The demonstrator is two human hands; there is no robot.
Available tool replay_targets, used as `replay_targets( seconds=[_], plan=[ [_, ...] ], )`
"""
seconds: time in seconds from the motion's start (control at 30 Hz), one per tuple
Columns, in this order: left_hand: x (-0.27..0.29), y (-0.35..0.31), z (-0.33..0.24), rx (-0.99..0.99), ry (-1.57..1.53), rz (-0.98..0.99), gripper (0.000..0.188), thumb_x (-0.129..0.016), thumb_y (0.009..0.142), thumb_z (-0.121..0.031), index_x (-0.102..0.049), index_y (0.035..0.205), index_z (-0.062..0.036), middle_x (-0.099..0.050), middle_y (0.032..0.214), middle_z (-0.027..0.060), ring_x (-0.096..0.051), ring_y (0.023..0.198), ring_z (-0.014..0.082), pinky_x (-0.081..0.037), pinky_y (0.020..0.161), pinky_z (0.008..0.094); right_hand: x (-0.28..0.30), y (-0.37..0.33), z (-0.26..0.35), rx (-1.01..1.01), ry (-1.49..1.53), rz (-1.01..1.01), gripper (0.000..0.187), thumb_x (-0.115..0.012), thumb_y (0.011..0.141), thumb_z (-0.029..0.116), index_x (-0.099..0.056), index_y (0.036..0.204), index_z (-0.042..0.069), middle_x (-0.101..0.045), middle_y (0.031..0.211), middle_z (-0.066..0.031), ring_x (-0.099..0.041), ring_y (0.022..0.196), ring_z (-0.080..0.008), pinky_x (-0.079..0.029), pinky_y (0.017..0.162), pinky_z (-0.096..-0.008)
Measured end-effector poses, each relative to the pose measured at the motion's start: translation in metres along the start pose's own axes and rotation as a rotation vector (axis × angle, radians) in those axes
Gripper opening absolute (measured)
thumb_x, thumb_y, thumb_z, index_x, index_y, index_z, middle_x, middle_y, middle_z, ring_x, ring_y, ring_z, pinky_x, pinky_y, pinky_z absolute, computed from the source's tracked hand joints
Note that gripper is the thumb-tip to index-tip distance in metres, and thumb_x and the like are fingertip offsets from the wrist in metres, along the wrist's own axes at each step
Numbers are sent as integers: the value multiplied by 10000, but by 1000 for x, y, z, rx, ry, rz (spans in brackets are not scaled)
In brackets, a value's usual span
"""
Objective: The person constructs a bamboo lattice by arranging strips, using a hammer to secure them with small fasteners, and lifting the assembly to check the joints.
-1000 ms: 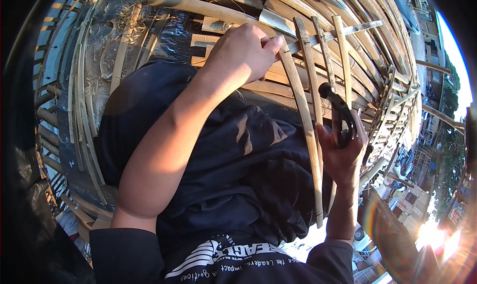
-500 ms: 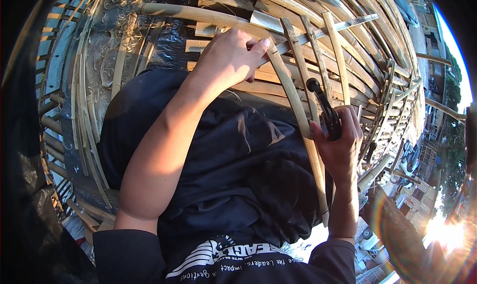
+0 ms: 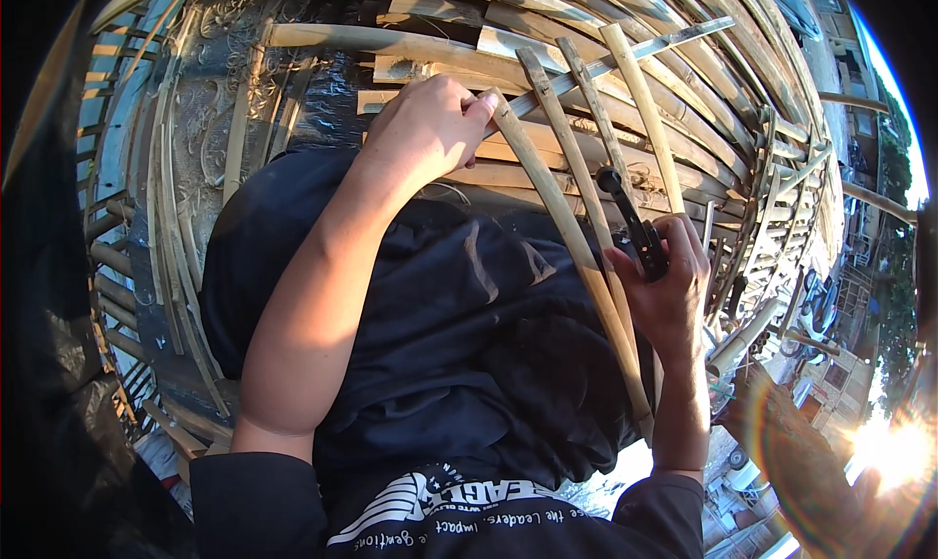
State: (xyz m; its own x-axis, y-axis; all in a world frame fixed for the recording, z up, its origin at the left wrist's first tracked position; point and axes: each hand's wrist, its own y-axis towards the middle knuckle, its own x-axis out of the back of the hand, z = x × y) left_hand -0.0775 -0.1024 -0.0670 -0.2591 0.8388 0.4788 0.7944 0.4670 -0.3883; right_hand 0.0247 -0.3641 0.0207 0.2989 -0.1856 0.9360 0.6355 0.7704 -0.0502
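Note:
My left hand [image 3: 430,124] is closed around the spot where the end of a long bamboo strip [image 3: 552,188] meets a crosswise bamboo slat [image 3: 635,56]. The long strip slants down past my lap toward my right forearm. Several more strips, among them a pale bamboo strip [image 3: 643,109], lie across the same slat, side by side with gaps. My right hand [image 3: 674,276] is wrapped round a black tool [image 3: 637,225] with a narrow body and a round end. That round end points up and left, close to the strips; I cannot tell whether it touches them.
Split bamboo poles [image 3: 684,21] lie in rows beyond my hands. Thin bamboo strips [image 3: 176,266] run along the left, near shavings [image 3: 210,80] on a dark surface. A bamboo lattice [image 3: 782,197] stands at the right, with low sun glaring at lower right.
My left hand has moved slightly left and down, and the joined strips have shifted left with it. The black tool has dropped a little in my right hand's hold.

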Motion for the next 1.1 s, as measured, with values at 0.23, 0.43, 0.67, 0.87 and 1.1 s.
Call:
replay_targets(
  seconds=[0.23,0.43,0.67,0.87,1.1],
  plan=[
    [-9,16,12,-1,51,87,524,-470,1060,-369,-717,889,60,-704,687,134,-702,605,169,-571,617,321,-5,2,-7,14,31,11,382,-852,795,200,-549,920,5,-573,851,-138,-627,735,-344,-502,654,-425],
    [-12,29,19,112,33,71,499,-434,1052,-380,-740,838,-48,-703,665,73,-701,708,244,-538,764,402,-8,13,5,86,112,85,302,-804,840,154,-566,925,-11,-564,829,-135,-607,698,-292,-483,620,-392],
    [-11,29,15,78,97,-54,392,-552,1016,-342,-705,957,13,-689,697,123,-671,605,205,-528,602,328,-7,24,13,173,105,117,325,-779,872,231,-579,965,-7,-587,867,-163,-644,794,-369,-510,680,-445],
    [-11,13,-2,-81,303,-420,254,-609,970,-256,-675,991,-11,-701,819,189,-684,821,399,-534,761,455,-4,19,-6,127,123,88,292,-770,872,217,-592,956,1,-596,876,-163,-642,795,-375,-512,688,-461],
    [-21,44,-21,-509,300,-625,127,-660,913,-118,-652,997,-23,-710,899,168,-681,913,354,-532,769,438,2,22,-36,56,100,21,261,-720,908,248,-596,935,19,-639,831,-162,-645,799,-393,-491,653,-462]
  ],
)
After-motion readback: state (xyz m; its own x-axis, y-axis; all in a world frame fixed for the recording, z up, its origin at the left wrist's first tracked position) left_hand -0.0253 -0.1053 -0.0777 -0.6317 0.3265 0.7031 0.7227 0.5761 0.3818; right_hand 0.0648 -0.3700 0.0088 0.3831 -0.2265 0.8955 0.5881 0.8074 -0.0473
